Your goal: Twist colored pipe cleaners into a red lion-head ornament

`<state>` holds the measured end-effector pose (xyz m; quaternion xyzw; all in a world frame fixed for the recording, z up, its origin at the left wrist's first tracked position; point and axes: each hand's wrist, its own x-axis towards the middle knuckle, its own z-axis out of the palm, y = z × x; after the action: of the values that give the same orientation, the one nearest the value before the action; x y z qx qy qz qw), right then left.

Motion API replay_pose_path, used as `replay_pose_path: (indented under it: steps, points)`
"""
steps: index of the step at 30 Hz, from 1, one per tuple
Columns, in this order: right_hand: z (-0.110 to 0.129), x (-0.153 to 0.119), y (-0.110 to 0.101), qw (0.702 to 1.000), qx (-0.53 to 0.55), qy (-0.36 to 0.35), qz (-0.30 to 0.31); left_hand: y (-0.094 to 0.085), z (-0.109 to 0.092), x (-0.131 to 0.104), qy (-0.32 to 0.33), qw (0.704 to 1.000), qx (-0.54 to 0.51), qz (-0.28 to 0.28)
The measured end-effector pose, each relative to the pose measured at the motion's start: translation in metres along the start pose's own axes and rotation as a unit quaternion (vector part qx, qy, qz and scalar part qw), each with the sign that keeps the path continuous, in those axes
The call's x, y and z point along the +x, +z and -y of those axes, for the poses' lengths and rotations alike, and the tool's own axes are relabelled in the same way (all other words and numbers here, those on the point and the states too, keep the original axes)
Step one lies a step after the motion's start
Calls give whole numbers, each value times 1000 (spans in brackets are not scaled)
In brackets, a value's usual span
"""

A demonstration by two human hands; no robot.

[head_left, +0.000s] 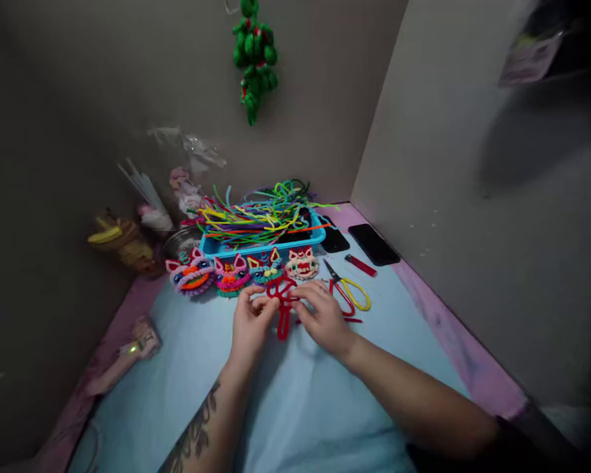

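Near the middle of the table, a red pipe-cleaner shape (284, 322) is held up between both hands. It has a rounded, looped top and a narrow loop hanging below. My left hand (252, 318) pinches its left side with thumb and fingertips. On the right side, my right hand (325, 318) closes its fingertips on the same shape. Just behind stand several colourful animal heads, among them a cream one (302, 264) and a teal one (266, 267). A red pipe-cleaner piece (354, 320) lies beside my right hand.
Scissors (357, 293) with red and yellow handles lie right of my right hand, near a red tool (361, 265) and a black phone (374, 244). A blue basket (266, 249) of pipe cleaners stands at the back. A pink glue gun (123, 368) lies left.
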<state>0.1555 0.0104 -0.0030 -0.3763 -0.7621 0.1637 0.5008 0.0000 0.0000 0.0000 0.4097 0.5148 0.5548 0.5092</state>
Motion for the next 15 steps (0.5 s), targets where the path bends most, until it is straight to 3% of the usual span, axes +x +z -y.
replay_pose_path:
  steps: [8, 15]
  points:
    - [4, 2, 2, 997, -32, 61, 19, 6, -6, -5, -5, 1000, -13, 23]
    - [5, 3, 0, 995, 3, 94, 26, 6, -5, -8, 32, 999, 35, 19]
